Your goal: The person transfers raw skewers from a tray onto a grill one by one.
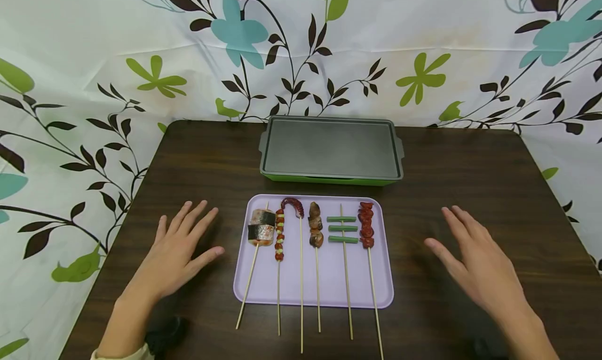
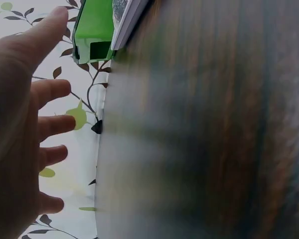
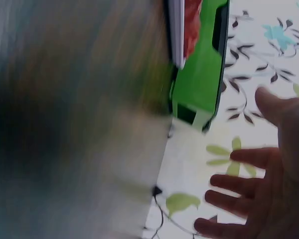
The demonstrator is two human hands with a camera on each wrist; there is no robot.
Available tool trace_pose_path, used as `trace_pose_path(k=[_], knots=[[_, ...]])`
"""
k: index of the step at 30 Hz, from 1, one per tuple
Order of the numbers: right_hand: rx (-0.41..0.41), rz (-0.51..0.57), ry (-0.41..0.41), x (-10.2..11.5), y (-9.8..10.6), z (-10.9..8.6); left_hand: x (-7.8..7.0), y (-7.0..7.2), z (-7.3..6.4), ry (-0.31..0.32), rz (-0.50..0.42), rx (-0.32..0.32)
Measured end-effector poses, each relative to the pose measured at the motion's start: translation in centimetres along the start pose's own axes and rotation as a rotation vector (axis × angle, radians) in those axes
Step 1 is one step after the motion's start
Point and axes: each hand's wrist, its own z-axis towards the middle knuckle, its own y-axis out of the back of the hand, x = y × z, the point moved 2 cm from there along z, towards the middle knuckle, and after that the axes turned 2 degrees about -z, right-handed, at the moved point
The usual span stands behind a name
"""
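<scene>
My left hand (image 1: 171,260) is to the left of a lilac tray (image 1: 329,292), fingers spread and holding nothing. On the tray's other side, my right hand (image 1: 484,263) has its fingers extended, also holding nothing. Several skewers lie side by side on the tray, sticks reaching over its near edge. From the left they bear a chunky piece with dark bands (image 1: 261,227), small red and pale pieces (image 1: 279,234), a curled tentacle (image 1: 293,206), brown mushroom-like chunks (image 1: 315,225), green stalks laid crosswise (image 1: 343,228) and red meat-like pieces (image 1: 366,225).
Behind the tray stands a green tabletop grill (image 1: 331,148) with a flat dark grey top and side handles. Everything sits on a dark wooden table (image 1: 207,156). A white cloth (image 1: 367,31) printed with leaves and flowers hangs behind and beside it.
</scene>
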Motion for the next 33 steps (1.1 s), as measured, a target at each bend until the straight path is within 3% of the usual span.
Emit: trace_pose_path(k=[4, 10, 14, 23, 28, 33], knots=[[0.02, 0.069, -0.092, 1.3, -0.3, -0.5, -0.4, -0.6, -0.3, 0.004, -0.036, 0.045], [0.01, 0.127, -0.066, 3.6, -1.5, -1.1, -1.3, -1.4, -0.9, 0.006, -0.103, 0.143], [0.021, 0.182, -0.052, 5.1, -2.7, -1.5, -2.1, -1.6, -1.5, 0.012, -0.151, 0.172], [0.089, 0.284, -0.074, 7.4, -5.2, -2.1, -3.3, -1.5, -2.1, -0.006, -0.191, 0.191], [0.096, 0.285, -0.08, 8.1, -5.8, -2.0, -3.3, -1.7, -2.2, -0.027, -0.185, 0.18], [0.178, 0.268, -0.129, 8.5, -6.1, -1.9, -3.2, -2.0, -2.3, -0.033, -0.2, 0.169]])
